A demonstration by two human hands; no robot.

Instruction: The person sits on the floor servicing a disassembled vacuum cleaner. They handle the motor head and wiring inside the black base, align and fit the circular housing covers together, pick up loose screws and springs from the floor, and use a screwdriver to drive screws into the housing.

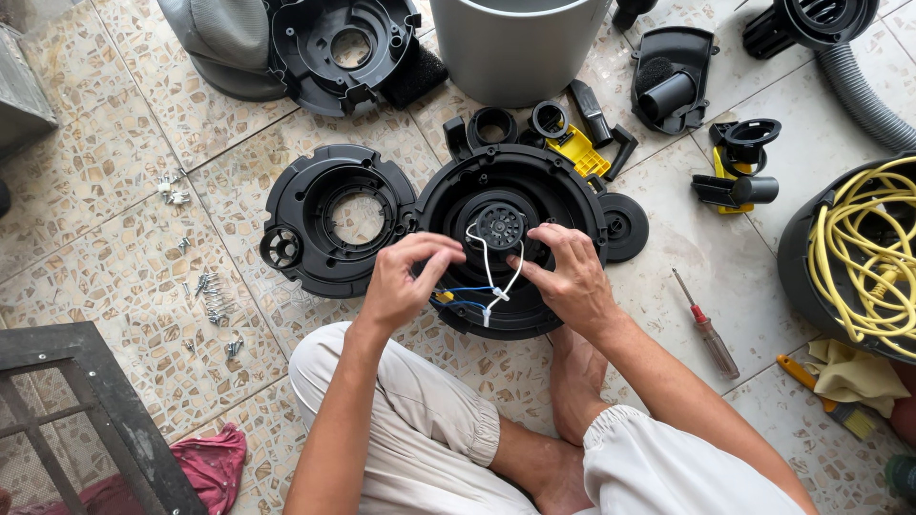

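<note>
I sit cross-legged on a tiled floor over a round black motor housing (534, 186) with a small ribbed hub (500, 226) at its centre. My left hand (405, 281) pinches at the housing's near-left side, where blue wires (465, 298) run out. My right hand (566, 272) rests on the near-right side, fingertips on a white wire loop (491, 272) that ends in a white connector. Both hands grip wiring over the housing.
A black ring-shaped cover (329, 224) lies left of the housing. Loose screws (212, 296) scatter at left. A red-handled screwdriver (706, 324) lies right. A grey drum (515, 43), yellow cord (863, 253) in a tub, hose (863, 91) and black parts surround.
</note>
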